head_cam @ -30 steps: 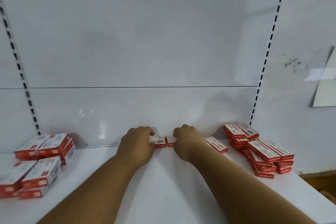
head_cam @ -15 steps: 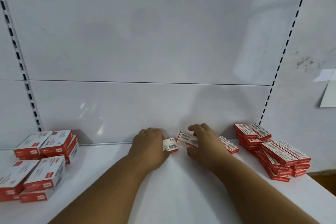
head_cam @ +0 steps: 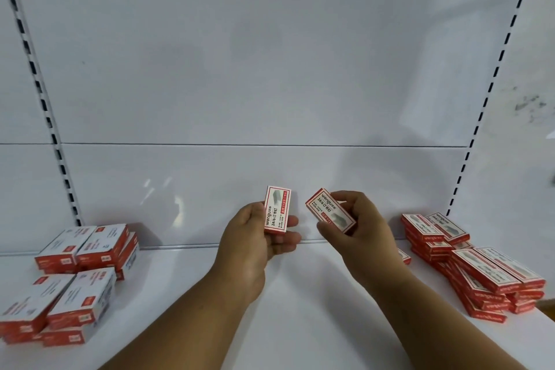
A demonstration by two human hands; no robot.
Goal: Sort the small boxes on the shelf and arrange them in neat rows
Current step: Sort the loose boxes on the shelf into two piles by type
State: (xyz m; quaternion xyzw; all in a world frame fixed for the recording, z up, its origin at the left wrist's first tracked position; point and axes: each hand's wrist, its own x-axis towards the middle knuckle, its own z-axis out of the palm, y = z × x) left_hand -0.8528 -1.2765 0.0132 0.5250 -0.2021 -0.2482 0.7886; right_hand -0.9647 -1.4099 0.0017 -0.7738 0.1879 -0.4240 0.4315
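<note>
Boxes: left hand [head_cam: 255, 237] grips 1 box [head_cam: 277, 213], right hand [head_cam: 357, 225] pinches another [head_cam: 330, 211], labels up for sorting, above shelf [head_cam: 300, 309].

Shop, retail shelving bay. White metal shelf [head_cam: 300, 309] with glossy white back panel [head_cam: 270, 69]; slotted uprights [head_cam: 45, 99] at 10 and 2 o'clock for adjustable brackets. Stock in quantity: identical red-and-white boxes [head_cam: 480, 273] stacked at 3 o'clock, larger red-and-white packs [head_cam: 75, 279] at 9 o'clock. Printed retail packaging, barcoded labels.
</note>
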